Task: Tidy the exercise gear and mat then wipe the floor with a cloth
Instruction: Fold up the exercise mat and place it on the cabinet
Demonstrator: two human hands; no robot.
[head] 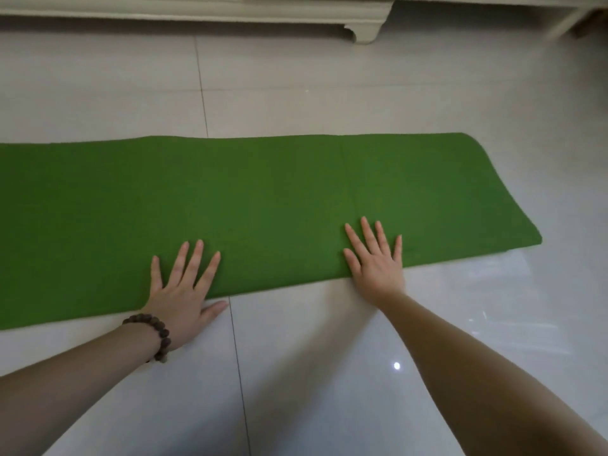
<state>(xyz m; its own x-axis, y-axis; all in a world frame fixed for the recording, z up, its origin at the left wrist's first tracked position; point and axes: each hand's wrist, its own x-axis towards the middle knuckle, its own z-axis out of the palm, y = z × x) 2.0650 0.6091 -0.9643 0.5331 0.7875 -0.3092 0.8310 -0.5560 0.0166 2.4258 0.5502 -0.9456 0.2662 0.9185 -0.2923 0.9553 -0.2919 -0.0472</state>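
Observation:
A green exercise mat (263,199) lies flat across the glossy tiled floor, running off the left edge of the view; its right end lifts slightly at the far corner. My left hand (181,287) rests flat on the mat's near edge with fingers spread, its thumb on the floor, and a dark bead bracelet on the wrist. My right hand (375,258) presses flat on the same near edge further right, fingers apart. Neither hand holds anything.
Pale furniture with a curved foot (365,31) stands along the far side. Shiny white floor tiles (329,373) extend in front of the mat and behind it, with dark grout lines.

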